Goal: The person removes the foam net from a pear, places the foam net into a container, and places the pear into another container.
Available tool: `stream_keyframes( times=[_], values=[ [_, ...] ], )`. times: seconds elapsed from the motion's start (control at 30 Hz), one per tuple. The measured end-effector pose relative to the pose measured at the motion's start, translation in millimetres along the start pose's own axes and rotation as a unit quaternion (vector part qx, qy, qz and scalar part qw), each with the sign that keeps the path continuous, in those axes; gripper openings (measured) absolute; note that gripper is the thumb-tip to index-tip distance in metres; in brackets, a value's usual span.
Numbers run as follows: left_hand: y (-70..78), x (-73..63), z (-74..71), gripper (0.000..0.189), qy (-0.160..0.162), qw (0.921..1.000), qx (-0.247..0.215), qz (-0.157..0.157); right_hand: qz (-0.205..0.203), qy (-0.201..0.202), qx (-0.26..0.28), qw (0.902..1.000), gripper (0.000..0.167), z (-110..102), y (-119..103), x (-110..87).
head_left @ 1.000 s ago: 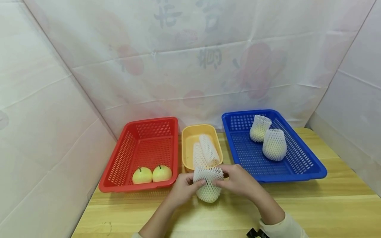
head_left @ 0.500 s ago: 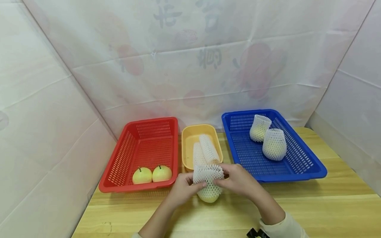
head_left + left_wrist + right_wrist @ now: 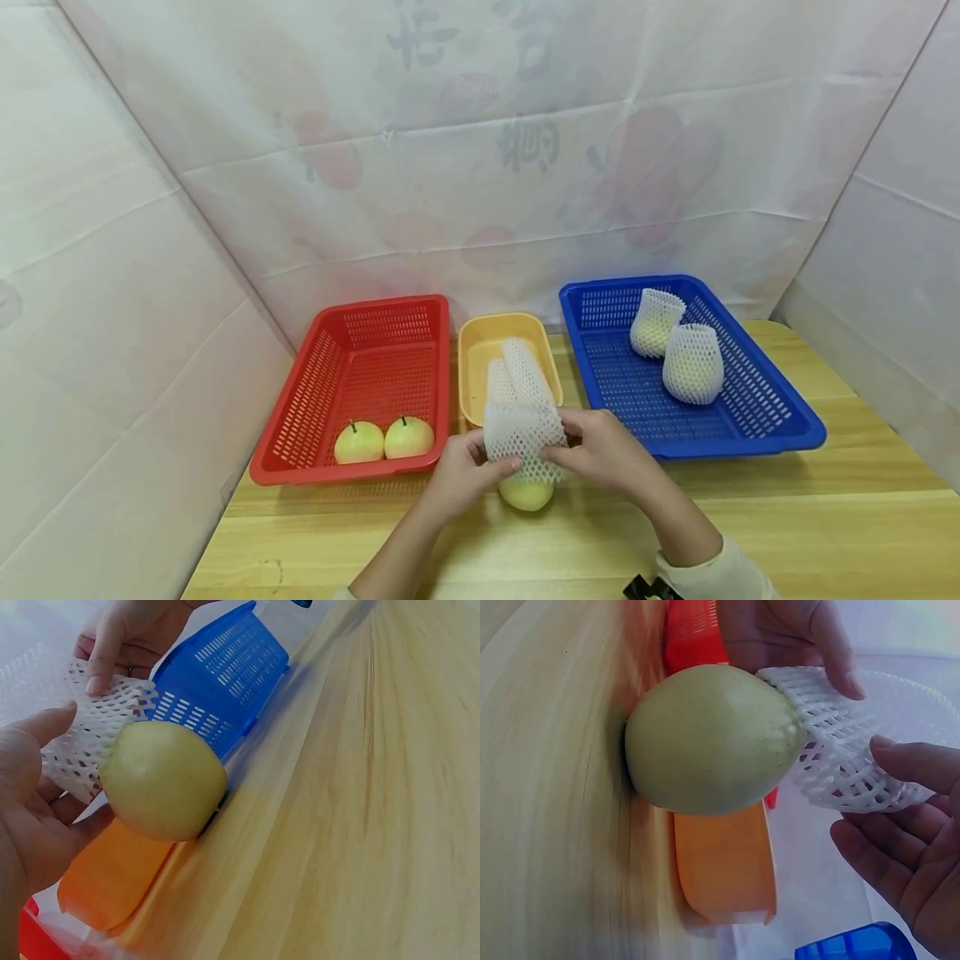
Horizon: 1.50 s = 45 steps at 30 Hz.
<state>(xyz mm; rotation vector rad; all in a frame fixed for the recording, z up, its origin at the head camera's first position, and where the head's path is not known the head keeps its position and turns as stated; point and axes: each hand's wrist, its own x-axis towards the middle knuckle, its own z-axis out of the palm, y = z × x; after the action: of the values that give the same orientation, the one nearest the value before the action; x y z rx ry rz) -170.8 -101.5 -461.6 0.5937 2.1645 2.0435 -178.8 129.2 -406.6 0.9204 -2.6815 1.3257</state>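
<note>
A pale yellow pear point(image 3: 527, 495) stands on the wooden table, its top inside a white foam net sleeve point(image 3: 522, 435). My left hand point(image 3: 463, 477) pinches the sleeve's left side between thumb and fingers, and my right hand point(image 3: 603, 452) pinches its right side. In the left wrist view, most of the pear point(image 3: 166, 780) is bare, with the net point(image 3: 97, 727) only around its upper end. The right wrist view likewise shows the pear point(image 3: 705, 742) touching the table and the net's edge point(image 3: 840, 750) at its narrower end.
To the left, a red basket point(image 3: 386, 364) holds two bare pears point(image 3: 358, 442). Behind my hands, a yellow tray point(image 3: 474, 350) contains two foam sleeves point(image 3: 527, 375). At the right, a blue basket point(image 3: 615, 400) holds two pears in foam nets point(image 3: 692, 367). A curtain point(image 3: 480, 183) hangs behind.
The foam sleeve has slid up the pear, away from the table, so more of the pear's lower part is bare. Both hands keep hold of the sleeve and have hardly moved.
</note>
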Motion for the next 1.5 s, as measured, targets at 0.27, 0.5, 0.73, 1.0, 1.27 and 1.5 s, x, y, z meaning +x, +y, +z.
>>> stream_keyframes(
  times=[0.27, 0.5, 0.73, 1.0, 1.27, 1.5],
  values=[
    [4.1, 0.5, 1.4, 0.026, 0.021, 0.9997, 0.005, -0.012, 0.016, -0.022, 0.011, 0.9996, 0.036, 1, 0, 0.7],
    [7.2, -0.7, 2.5, 0.028, 0.038, 0.9992, -0.01, -0.008, 0.016, -0.009, 0.017, 0.9997, 0.032, 2, 1, 0.0],
    [8.8, -1.5, 1.8, 0.031, 0.032, 0.9993, -0.019, 0.007, 0.029, 0.007, 0.049, 0.9984, 0.036, -1, -1, 0.1],
    [12.7, -1.5, 3.3, 0.029, 0.064, 0.9969, -0.044, 0.013, 0.029, 0.014, 0.074, 0.9968, 0.042, -2, -2, -0.7],
    [14.9, -1.9, 2.4, 0.027, 0.069, 0.9953, -0.062, 0.026, 0.03, 0.024, 0.094, 0.9948, 0.03, -6, -3, -0.9],
    [18.4, -3.4, 1.0, 0.024, 0.089, 0.9927, -0.068, 0.044, 0.038, 0.001, 0.095, 0.9948, 0.022, -7, -6, -0.3]
  ],
)
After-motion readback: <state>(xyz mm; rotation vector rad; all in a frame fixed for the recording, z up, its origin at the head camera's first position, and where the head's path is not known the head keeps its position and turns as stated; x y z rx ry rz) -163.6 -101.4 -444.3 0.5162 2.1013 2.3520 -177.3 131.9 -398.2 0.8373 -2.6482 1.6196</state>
